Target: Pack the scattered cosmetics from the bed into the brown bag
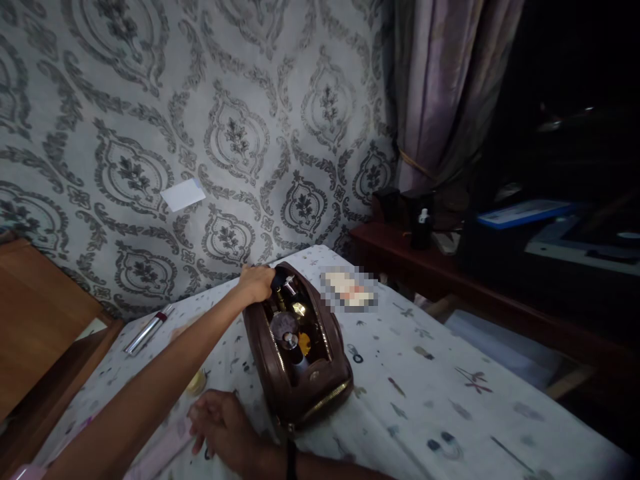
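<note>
A brown zip-up bag [300, 393] lies on the cloth-covered table with its top unzipped. Inside it are several bottles and cosmetic-like items, among them a round grey-topped one [285, 327] and a gold piece [299, 309]. My left hand [257, 283] grips the bag's far left rim, its fingertips hidden at the edge. Below the bag's left side, my right hand [224, 421] hovers with loosely bent fingers apart and holds nothing visible. A small yellowish round item [197, 383] sits between my left forearm and right hand, partly covered.
A silver tube with a dark red band [149, 331] lies at the table's left. To the bag's right is a blurred-out flat item [349, 289]. A dark red desk [370, 243] with a black bottle [421, 230] stands at right, and a wooden panel [45, 320] at left.
</note>
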The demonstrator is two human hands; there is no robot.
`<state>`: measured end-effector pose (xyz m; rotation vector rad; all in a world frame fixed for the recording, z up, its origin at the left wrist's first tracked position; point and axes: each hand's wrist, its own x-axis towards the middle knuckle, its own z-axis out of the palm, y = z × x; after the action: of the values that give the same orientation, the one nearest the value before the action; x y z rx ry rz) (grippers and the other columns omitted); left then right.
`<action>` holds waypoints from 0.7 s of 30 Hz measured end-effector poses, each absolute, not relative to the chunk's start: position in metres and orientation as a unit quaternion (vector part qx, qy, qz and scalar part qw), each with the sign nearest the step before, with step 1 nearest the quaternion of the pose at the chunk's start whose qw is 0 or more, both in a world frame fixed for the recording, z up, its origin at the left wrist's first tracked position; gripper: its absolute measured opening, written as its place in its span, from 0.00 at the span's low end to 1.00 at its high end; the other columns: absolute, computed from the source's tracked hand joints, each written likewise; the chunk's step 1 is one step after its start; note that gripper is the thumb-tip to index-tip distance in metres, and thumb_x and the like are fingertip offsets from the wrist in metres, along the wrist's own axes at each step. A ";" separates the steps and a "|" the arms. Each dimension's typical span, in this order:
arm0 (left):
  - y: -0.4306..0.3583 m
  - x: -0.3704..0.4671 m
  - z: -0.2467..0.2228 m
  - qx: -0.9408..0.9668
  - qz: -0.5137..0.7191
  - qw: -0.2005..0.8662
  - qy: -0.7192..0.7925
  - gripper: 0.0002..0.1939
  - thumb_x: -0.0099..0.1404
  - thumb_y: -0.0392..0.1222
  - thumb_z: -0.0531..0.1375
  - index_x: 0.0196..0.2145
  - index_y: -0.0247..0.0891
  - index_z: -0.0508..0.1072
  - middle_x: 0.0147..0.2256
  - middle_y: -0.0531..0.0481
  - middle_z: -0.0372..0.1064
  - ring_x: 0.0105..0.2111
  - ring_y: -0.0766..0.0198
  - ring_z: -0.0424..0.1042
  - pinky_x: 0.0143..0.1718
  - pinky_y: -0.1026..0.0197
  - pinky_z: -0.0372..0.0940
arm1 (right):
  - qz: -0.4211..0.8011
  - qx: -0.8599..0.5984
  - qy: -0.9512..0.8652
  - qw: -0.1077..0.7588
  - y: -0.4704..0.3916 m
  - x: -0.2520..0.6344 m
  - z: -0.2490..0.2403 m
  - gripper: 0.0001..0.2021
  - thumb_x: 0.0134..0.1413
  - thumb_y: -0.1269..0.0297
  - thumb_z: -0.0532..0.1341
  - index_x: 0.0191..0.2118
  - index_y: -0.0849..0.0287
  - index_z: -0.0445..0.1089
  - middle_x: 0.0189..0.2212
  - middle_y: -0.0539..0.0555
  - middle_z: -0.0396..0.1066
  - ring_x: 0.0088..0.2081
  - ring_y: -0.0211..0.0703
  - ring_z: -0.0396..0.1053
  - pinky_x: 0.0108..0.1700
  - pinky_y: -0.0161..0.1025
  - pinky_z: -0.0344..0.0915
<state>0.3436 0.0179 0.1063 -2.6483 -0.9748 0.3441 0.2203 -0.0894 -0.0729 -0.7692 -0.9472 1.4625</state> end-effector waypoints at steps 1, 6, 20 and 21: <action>0.017 0.344 0.107 -0.921 0.122 0.150 -0.338 0.17 0.60 0.35 0.61 0.47 0.39 0.74 0.52 0.38 0.74 0.53 0.45 0.73 0.54 0.46 0.63 | 0.626 -0.332 -0.406 0.577 -0.090 0.221 -0.072 0.36 0.36 0.24 0.60 0.30 0.58 0.61 0.24 0.46 0.64 0.18 0.29 0.61 0.16 0.27 0.50; 0.017 0.344 0.106 -0.922 0.124 0.155 -0.334 0.15 0.58 0.36 0.63 0.45 0.39 0.75 0.52 0.39 0.74 0.52 0.46 0.73 0.53 0.47 0.64 | 0.633 -0.336 -0.407 0.567 -0.092 0.222 -0.069 0.34 0.39 0.26 0.61 0.30 0.58 0.60 0.25 0.46 0.64 0.19 0.28 0.61 0.17 0.28 0.49; 0.020 0.343 0.102 -0.926 0.115 0.156 -0.323 0.15 0.58 0.39 0.64 0.45 0.42 0.75 0.51 0.41 0.75 0.52 0.47 0.73 0.54 0.48 0.64 | 0.625 -0.338 -0.424 0.562 -0.093 0.224 -0.068 0.33 0.41 0.28 0.61 0.29 0.58 0.61 0.24 0.47 0.64 0.19 0.29 0.61 0.17 0.27 0.50; 0.020 0.344 0.102 -0.926 0.118 0.156 -0.322 0.15 0.58 0.39 0.65 0.44 0.42 0.75 0.51 0.41 0.75 0.51 0.47 0.74 0.54 0.48 0.64 | 0.623 -0.338 -0.427 0.562 -0.093 0.224 -0.068 0.33 0.41 0.27 0.61 0.29 0.59 0.61 0.24 0.47 0.64 0.19 0.29 0.61 0.17 0.27 0.50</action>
<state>0.3436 0.0200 0.1017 -2.6519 -0.9225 0.3372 0.2238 -0.0930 -0.0680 -0.7951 -1.0047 1.4680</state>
